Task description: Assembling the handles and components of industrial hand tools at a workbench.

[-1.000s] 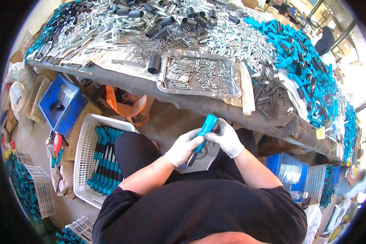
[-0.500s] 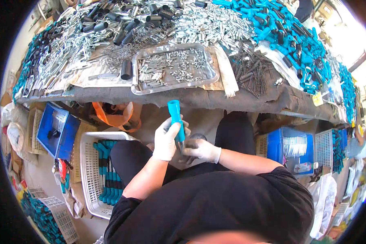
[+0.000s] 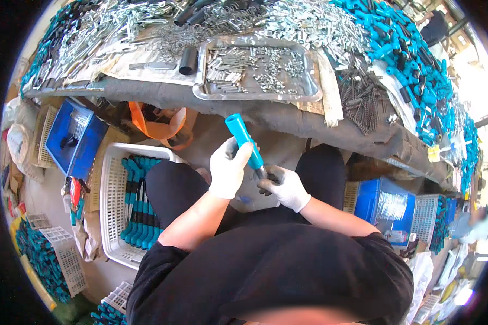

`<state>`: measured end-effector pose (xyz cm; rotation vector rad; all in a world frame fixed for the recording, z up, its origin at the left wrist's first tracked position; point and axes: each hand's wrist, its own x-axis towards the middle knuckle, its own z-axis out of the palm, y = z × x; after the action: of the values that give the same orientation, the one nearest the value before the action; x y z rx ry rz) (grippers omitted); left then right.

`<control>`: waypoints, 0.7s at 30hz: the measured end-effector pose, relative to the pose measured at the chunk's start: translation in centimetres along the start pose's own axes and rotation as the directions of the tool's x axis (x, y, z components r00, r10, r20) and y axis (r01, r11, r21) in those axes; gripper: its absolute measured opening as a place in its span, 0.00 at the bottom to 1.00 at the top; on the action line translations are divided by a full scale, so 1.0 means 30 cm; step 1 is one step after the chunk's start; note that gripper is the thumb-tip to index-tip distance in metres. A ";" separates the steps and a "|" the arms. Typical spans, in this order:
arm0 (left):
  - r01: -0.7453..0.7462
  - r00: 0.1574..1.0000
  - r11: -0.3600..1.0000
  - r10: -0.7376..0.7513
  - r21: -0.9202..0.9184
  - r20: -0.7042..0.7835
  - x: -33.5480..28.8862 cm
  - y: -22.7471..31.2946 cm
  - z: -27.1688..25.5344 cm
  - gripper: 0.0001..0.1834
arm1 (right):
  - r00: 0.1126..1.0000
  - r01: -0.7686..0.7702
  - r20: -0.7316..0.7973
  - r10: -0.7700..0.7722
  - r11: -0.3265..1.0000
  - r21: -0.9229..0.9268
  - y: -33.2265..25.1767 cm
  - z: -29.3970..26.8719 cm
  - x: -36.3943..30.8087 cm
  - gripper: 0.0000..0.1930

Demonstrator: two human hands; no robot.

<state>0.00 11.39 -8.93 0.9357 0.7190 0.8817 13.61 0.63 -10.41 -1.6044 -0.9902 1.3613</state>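
Gripping a turquoise tool handle (image 3: 245,140) around its lower half, the gloved left hand (image 3: 229,169) has its fingers wrapped closed on the plastic, with the handle's open round end tilted up and away toward the bench. Just below it, the gloved right hand (image 3: 283,187) is closed around a dark metal part (image 3: 262,174) at the handle's lower end, though how the fingers pinch it is hard to make out. Both hands sit over the person's lap, between the knees in black trousers, with the two gloves almost touching. Ahead of the hands, a metal tray (image 3: 309,93) on the workbench holds small silvery parts, and a short black tube (image 3: 188,60) lies just to its left. Heaps of turquoise handles (image 3: 412,54) cover the right side of the bench, and a pile of dark springs (image 3: 363,97) lies beside the tray. On the floor to the person's left, a white plastic basket (image 3: 111,206) holds assembled tools with turquoise handles, and a blue bin (image 3: 70,138) stands further left. Another blue bin (image 3: 387,208) sits to the right of the knees.
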 end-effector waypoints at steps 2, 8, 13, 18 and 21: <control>-0.008 1.000 0.999 0.009 -0.035 0.020 0.006 -0.007 0.000 0.15 | 0.990 0.101 -0.058 -0.129 0.931 -0.350 0.018 -0.028 0.009 0.17; 0.069 0.997 0.961 -0.059 -0.268 0.045 -0.012 0.018 0.040 0.19 | 0.986 0.085 -0.089 -0.139 0.891 -0.447 0.008 -0.018 0.013 0.17; 0.200 0.974 0.961 -0.173 -0.193 0.148 -0.032 0.029 0.006 0.18 | 0.892 0.335 0.448 0.061 0.577 -0.745 -0.384 -0.080 0.034 0.15; 0.262 0.951 0.964 -0.249 -0.052 0.182 -0.016 0.022 -0.008 0.15 | 0.792 0.547 0.249 -0.557 0.467 -0.695 -0.744 -0.030 0.232 0.07; 0.257 0.951 0.966 -0.251 -0.013 0.182 -0.011 0.042 0.000 0.14 | 0.664 0.559 0.281 -0.693 0.211 -0.802 -0.867 -0.003 0.524 0.08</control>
<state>-0.56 11.49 -7.75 0.8554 0.6492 0.5734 13.76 24.99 7.77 -1.5298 -2.1531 0.0661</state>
